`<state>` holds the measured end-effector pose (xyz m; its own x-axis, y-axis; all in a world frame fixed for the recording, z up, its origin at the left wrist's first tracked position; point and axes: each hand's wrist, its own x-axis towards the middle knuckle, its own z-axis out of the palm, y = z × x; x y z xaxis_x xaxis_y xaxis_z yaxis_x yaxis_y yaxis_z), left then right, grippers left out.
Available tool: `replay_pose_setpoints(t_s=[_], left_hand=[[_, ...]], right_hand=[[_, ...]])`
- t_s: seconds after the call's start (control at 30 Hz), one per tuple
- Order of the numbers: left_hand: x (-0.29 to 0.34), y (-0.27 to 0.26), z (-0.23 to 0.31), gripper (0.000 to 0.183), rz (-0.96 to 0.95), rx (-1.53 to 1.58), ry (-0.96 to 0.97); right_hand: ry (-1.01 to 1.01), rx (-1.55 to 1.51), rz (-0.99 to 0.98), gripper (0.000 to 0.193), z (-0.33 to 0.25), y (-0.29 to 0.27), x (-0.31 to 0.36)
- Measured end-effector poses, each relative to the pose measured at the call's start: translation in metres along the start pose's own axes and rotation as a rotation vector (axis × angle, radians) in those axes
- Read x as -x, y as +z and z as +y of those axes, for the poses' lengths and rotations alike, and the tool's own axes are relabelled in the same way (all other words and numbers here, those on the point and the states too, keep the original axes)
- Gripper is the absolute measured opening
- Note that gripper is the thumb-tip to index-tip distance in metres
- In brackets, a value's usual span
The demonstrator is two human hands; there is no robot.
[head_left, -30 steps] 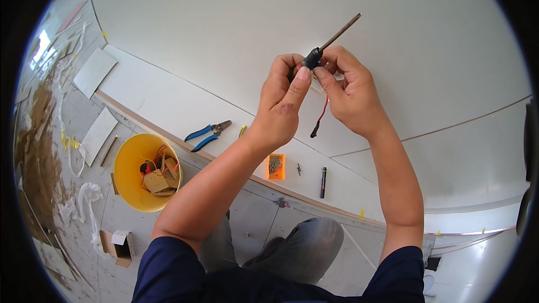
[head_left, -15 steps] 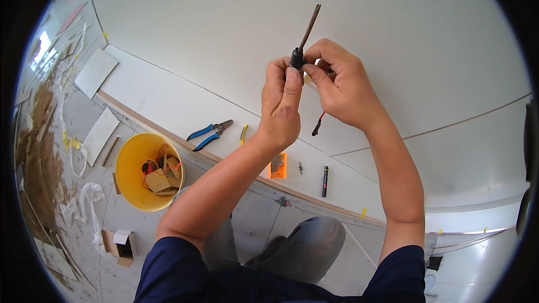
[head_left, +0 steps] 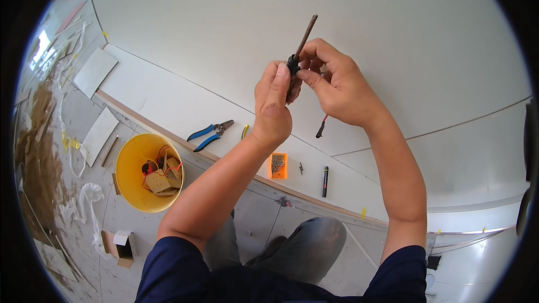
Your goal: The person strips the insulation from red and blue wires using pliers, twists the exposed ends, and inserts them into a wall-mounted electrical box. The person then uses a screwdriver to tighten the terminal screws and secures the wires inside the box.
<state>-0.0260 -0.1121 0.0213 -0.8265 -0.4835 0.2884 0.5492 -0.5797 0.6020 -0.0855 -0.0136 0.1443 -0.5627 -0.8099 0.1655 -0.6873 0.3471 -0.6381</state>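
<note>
My left hand [head_left: 273, 92] is closed round the black grip of a screwdriver-like tool [head_left: 304, 39], whose thin brownish metal shaft points up and slightly right. Against the right side of that black grip, the thumb and forefinger of my right hand [head_left: 337, 87] are pinched together; what lies between them is hidden. A short red wire with a black end [head_left: 320, 130] hangs below my right hand. Both hands are raised above a pale panel [head_left: 224, 39]. Blue-handled wire strippers [head_left: 210, 133] lie left of my left forearm, beside a small yellow piece [head_left: 245, 131] partly behind my wrist.
An orange box of screws [head_left: 278, 166], loose screws [head_left: 301, 168] and a black marker [head_left: 325, 182] rest on the pale ledge. Below it stands a yellow bucket [head_left: 130, 191] holding wires and boxy pieces. Boards, plastic and a small carton [head_left: 123, 247] litter the floor at left.
Both hands and the tool have shifted slightly left and down. More of the orange screw box shows beside my left forearm. The hanging wire has swung a little.
</note>
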Motion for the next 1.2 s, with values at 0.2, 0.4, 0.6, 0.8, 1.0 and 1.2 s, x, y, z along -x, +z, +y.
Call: replay_pose_setpoints(t_s=[0.2, 0.4, 0.6, 0.8, 1.0, 1.2], left_hand=[[0.001, -0.007, 0.003, 0.037, -0.010, 0.138, -0.209], [-0.002, -0.016, 0.001, 0.036, 0.000, 0.062, -0.108], [-0.002, -0.016, -0.005, 0.032, 0.014, 0.030, -0.016], [-0.002, -0.009, -0.006, 0.035, 0.010, 0.196, -0.087], [0.001, -0.006, 0.004, 0.038, -0.024, 0.258, -0.201], [0.002, -0.009, 0.005, 0.038, -0.070, 0.003, -0.173]], right_hand=[[0.117, -0.105, -0.143, 0.010, 0.007, 0.002, 0.000], [0.070, -0.023, -0.117, 0.006, 0.003, 0.007, -0.002], [0.030, -0.002, -0.023, 0.007, 0.005, 0.011, -0.003], [-0.058, -0.094, 0.103, 0.008, 0.015, 0.019, -0.002], [0.040, -0.257, 0.098, 0.010, 0.009, 0.020, -0.005], [0.095, -0.198, 0.003, 0.015, 0.022, 0.008, -0.003]])
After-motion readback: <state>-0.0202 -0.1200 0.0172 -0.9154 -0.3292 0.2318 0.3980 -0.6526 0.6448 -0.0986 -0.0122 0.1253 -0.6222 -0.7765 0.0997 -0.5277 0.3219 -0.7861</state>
